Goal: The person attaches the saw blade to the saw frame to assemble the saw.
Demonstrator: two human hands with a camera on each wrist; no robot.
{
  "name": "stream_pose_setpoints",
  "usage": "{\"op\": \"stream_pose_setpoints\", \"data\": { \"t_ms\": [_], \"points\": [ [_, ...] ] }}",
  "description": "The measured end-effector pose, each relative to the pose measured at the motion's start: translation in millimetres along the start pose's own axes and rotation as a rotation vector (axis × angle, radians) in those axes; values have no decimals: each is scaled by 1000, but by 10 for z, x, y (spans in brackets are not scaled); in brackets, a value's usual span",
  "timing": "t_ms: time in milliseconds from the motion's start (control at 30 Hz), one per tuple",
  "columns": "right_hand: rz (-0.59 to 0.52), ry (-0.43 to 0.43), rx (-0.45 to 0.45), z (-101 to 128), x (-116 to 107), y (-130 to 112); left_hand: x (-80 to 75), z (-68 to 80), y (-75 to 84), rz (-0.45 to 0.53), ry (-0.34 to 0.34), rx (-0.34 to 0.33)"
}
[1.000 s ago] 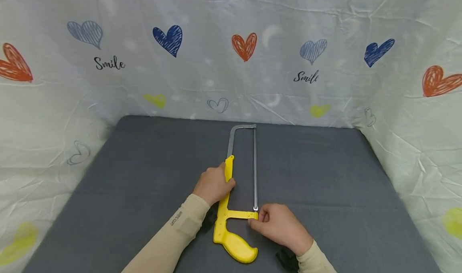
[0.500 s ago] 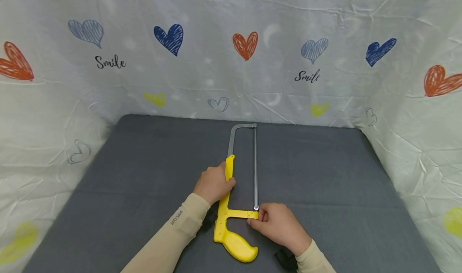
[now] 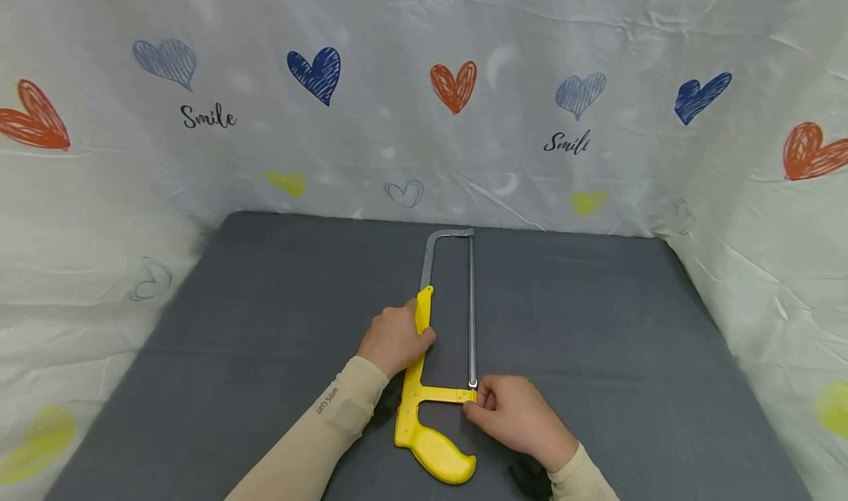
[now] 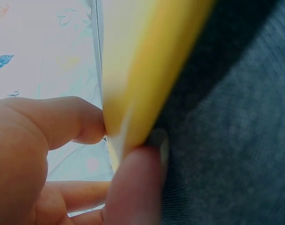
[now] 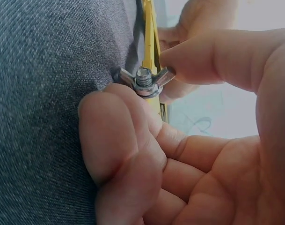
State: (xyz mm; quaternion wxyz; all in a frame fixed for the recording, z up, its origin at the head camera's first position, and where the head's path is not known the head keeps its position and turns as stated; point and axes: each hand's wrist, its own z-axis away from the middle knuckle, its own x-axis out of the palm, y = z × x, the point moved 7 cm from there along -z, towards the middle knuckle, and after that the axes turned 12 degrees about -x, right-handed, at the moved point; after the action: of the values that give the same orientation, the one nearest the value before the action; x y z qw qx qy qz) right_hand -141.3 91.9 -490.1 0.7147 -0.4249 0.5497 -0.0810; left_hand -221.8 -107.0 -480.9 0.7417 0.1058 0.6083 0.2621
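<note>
A yellow-and-silver hacksaw [image 3: 409, 398] lies flat at the lower centre of the head view, probably moderately light and stiff, its thin blade [image 3: 472, 310] best kept clear of fingers. The moulded handle [image 3: 442, 454] looks like the surest hold. The small metal wing nut [image 5: 144, 86] likely turns best by its wings; the right hand [image 3: 520, 413] pinches it. The left hand [image 3: 395, 338] grips the yellow spine against the dark grey cloth [image 3: 596, 324].

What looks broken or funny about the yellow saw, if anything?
Nothing stands out: the yellow saw looks whole, its blade straight, and the wing nut by the right hand sits on its bolt.
</note>
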Motion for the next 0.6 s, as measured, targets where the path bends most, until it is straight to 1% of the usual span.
{"op": "stream_pose_setpoints", "data": {
  "t_ms": [100, 233, 400, 600],
  "points": [
    [-5, -10, -10, -6, 13, -19, -10, 5, -25, 4, 3, 2],
    [-12, -5, -15, 15, -2, -12, 0, 20, -2, 14, 6, 2],
    [-18, -1, -16, 26, -1, -8, 16, 40, -12, 25, -7, -1],
    [-33, 5, -17, 21, -20, -3, 0, 18, 22, 21, 6, 16]
  ]
}}
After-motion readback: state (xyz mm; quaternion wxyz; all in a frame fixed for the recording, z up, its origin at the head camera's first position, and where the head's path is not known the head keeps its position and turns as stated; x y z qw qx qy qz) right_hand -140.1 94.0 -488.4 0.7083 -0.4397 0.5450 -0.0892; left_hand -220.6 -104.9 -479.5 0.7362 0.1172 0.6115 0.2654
